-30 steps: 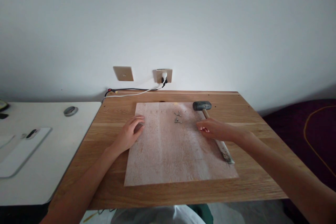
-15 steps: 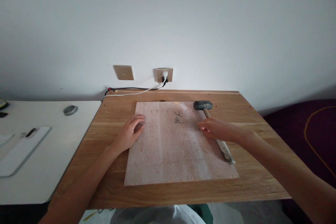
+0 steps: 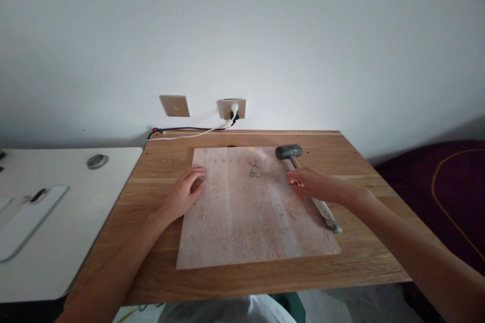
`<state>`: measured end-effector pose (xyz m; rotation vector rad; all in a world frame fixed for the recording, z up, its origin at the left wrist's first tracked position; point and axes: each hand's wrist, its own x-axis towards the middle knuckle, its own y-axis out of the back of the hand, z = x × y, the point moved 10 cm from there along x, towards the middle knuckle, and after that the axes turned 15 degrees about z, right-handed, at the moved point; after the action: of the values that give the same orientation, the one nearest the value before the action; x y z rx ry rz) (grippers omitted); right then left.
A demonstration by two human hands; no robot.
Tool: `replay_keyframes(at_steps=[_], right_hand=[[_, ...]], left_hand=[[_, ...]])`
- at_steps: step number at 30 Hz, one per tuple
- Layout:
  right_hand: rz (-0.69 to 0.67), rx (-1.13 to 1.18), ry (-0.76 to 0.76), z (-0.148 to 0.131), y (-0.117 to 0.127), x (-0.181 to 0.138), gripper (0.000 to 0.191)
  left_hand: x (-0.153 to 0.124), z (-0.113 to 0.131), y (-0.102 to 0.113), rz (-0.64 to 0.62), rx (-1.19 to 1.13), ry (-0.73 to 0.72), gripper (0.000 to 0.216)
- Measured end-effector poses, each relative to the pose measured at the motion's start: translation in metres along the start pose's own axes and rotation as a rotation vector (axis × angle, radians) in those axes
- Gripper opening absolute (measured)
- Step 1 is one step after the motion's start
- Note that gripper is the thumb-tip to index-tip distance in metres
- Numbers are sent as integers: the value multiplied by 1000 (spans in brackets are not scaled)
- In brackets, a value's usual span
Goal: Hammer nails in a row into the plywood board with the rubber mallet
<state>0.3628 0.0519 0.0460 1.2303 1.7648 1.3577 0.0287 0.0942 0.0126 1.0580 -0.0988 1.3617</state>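
Note:
A pale wooden board (image 3: 242, 217) lies flat on the wooden table. My left hand (image 3: 186, 189) rests at the board's left edge, thumb and fingers apart, holding nothing. My right hand (image 3: 305, 182) is closed around the handle of a mallet (image 3: 289, 152) with a dark head. The mallet lies low over the board's right side, its head near the far right corner and its worn grip end towards me. Several small metal nails or screws (image 3: 253, 173) lie loose near the board's far middle. A row of small dots, too small to make out, runs along the far edge.
The wooden table (image 3: 144, 252) stands against a white wall. Cables run to a wall socket (image 3: 234, 109) behind it. On a white desk (image 3: 91, 197) at left lie a phone (image 3: 34, 222) and a round grey object (image 3: 97, 161). Dark purple fabric (image 3: 409, 171) is at right.
The view has shifted slightly. The grip end of the mallet has swung a little to the right in my right hand. My left hand stays at the board's edge.

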Motion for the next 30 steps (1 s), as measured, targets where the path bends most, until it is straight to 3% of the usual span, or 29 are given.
replay_keyframes(at_steps=[4, 7, 11, 15, 17, 21, 26, 30], right_hand=[[214, 13, -79, 14, 38, -9, 18], [336, 30, -103, 4, 45, -19, 21], [517, 168, -56, -69, 24, -29, 19], [530, 313, 13, -160, -16, -31, 15], [524, 314, 45, -187, -28, -30, 18], [557, 416, -11, -190, -36, -33, 18], [485, 419, 5, -195, -50, -39, 29], [471, 328, 31, -185, -44, -43, 38]], left_hand=[[1, 0, 1, 7, 25, -26, 14], [5, 12, 7, 42, 72, -75, 17], [6, 65, 15, 70, 118, -189, 19], [-15, 129, -6, -164, -12, -248, 32], [-25, 146, -10, -214, -82, -245, 32], [-37, 146, -13, -263, -133, -169, 32], [-43, 145, -21, -375, -65, -215, 26], [-25, 117, -15, -339, -37, -147, 22]])
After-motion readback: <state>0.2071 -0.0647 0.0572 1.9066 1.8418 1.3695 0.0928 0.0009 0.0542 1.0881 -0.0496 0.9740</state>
